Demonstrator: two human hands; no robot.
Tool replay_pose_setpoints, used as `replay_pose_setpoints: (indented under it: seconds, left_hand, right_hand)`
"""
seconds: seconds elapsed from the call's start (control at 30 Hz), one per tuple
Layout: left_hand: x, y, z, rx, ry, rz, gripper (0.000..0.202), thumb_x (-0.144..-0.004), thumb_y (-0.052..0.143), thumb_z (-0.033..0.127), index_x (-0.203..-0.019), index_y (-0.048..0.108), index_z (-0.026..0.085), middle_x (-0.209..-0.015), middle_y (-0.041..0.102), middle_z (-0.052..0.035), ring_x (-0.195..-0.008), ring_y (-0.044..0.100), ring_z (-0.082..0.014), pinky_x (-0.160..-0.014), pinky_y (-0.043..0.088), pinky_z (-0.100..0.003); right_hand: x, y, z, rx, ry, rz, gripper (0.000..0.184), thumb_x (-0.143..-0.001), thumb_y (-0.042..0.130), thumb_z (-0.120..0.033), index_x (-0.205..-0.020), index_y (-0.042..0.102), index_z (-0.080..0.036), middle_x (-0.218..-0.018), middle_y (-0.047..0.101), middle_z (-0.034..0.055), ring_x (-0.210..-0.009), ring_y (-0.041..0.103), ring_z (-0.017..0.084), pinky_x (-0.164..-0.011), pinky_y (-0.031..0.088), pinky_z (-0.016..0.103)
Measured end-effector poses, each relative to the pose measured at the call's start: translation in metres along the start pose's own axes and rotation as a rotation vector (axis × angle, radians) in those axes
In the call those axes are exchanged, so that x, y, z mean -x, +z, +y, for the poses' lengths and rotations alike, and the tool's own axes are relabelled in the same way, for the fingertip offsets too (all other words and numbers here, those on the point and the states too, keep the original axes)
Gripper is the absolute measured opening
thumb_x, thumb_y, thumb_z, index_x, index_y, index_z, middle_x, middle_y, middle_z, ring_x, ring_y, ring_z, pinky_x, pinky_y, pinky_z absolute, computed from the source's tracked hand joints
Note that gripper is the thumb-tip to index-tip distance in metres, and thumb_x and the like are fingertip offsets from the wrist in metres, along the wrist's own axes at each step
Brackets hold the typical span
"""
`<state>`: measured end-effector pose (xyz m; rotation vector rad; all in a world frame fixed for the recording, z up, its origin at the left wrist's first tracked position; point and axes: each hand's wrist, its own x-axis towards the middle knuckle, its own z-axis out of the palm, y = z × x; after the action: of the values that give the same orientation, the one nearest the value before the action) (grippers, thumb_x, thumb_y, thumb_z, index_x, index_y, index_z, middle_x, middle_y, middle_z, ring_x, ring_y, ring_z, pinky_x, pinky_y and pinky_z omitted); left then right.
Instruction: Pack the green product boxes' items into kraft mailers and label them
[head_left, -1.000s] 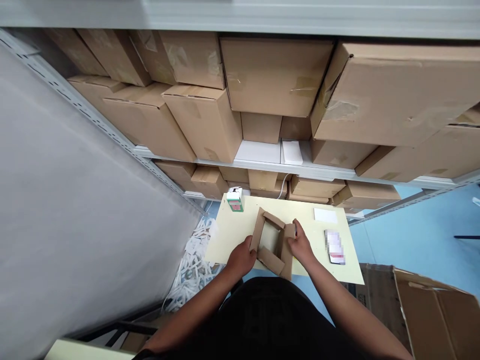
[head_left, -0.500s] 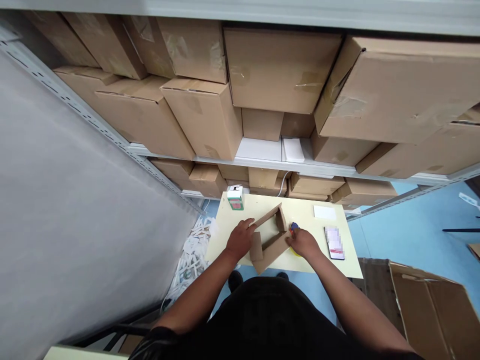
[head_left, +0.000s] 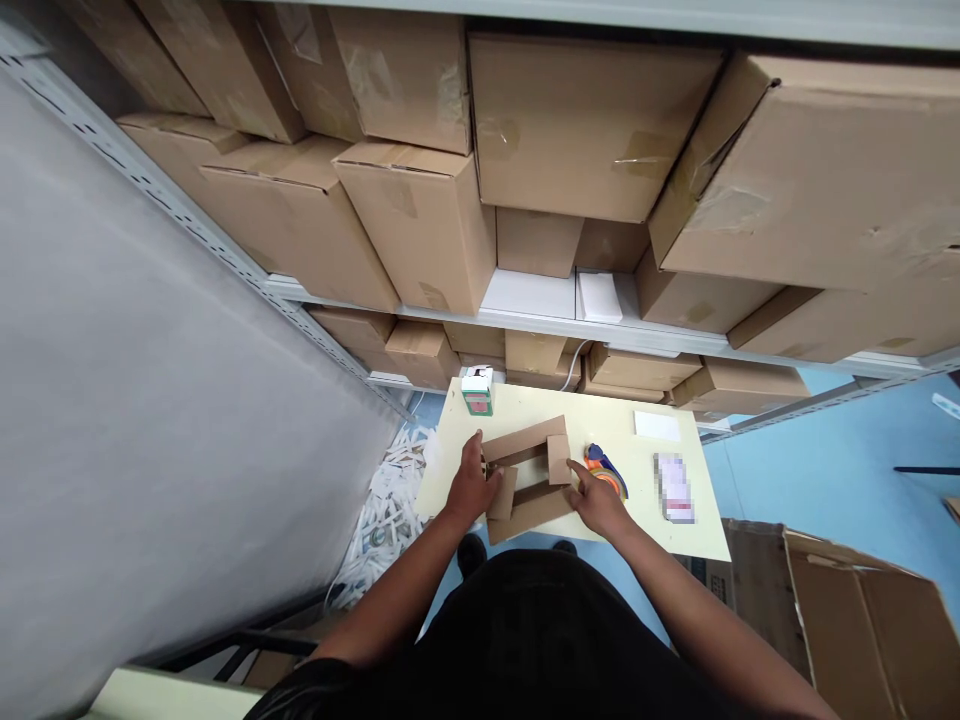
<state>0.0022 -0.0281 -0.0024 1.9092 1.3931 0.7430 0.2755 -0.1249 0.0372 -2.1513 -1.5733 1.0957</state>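
Observation:
A small brown cardboard box [head_left: 526, 438] sits on the cream table in front of me, its flaps standing apart and its inside partly showing. My left hand [head_left: 472, 485] grips the box's left side, thumb by the short left flap. On the opposite side, my right hand [head_left: 598, 503] holds the box, with the index finger against the short right flap, which is folded inward. Just beyond that hand lies a tape dispenser [head_left: 609, 468] with blue and orange parts.
On the table [head_left: 517, 395] are a green and white box [head_left: 478, 390], a white card [head_left: 656, 426] and a phone [head_left: 674, 488]. Shelves of cardboard boxes [head_left: 420, 225] rise beyond it. White scraps [head_left: 382, 500] cover the floor at left; a large carton [head_left: 862, 610] stands at right.
The box has turned to lie straighter before me, and its right short flap is now folded inward. My right hand has shifted off the tape dispenser's front, leaving it more visible.

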Motion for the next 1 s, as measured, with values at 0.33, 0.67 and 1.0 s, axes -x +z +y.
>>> replay_pose_setpoints:
  seconds: [0.33, 0.67, 1.0]
  left_hand:
    - [-0.026, 0.024, -0.019, -0.093, -0.125, -0.049, 0.011, -0.093, 0.052, 0.026, -0.088, 0.059, 0.020, -0.092, 0.064, -0.0057, -0.096, 0.061, -0.0235, -0.092, 0.048, -0.039]
    - [-0.041, 0.037, -0.022, 0.138, -0.246, 0.071, 0.018, -0.084, 0.050, 0.013, -0.096, 0.061, 0.022, -0.102, 0.067, -0.0046, -0.102, 0.063, -0.0210, -0.097, 0.050, -0.038]
    - [-0.027, 0.027, -0.017, 0.203, 0.029, -0.011, 0.047, -0.082, 0.055, 0.011, -0.128, 0.059, 0.021, -0.129, 0.062, -0.0089, -0.124, 0.058, -0.0233, -0.111, 0.047, -0.043]
  right_hand:
    - [-0.002, 0.024, 0.000, 0.033, -0.044, -0.046, 0.063, -0.093, 0.050, -0.024, -0.156, 0.046, -0.024, -0.112, 0.077, 0.0074, -0.101, 0.071, 0.024, -0.091, 0.052, 0.034]
    - [-0.007, 0.014, 0.028, 0.069, -0.273, -0.121, 0.055, -0.091, 0.051, -0.020, -0.145, 0.060, -0.025, -0.129, 0.066, 0.0102, -0.118, 0.064, 0.024, -0.107, 0.048, 0.040]
    - [-0.001, 0.012, 0.052, -0.015, -0.247, -0.210, 0.084, -0.083, 0.069, -0.033, -0.160, 0.038, -0.029, -0.157, 0.048, 0.0095, -0.148, 0.040, 0.030, -0.121, 0.033, 0.050]
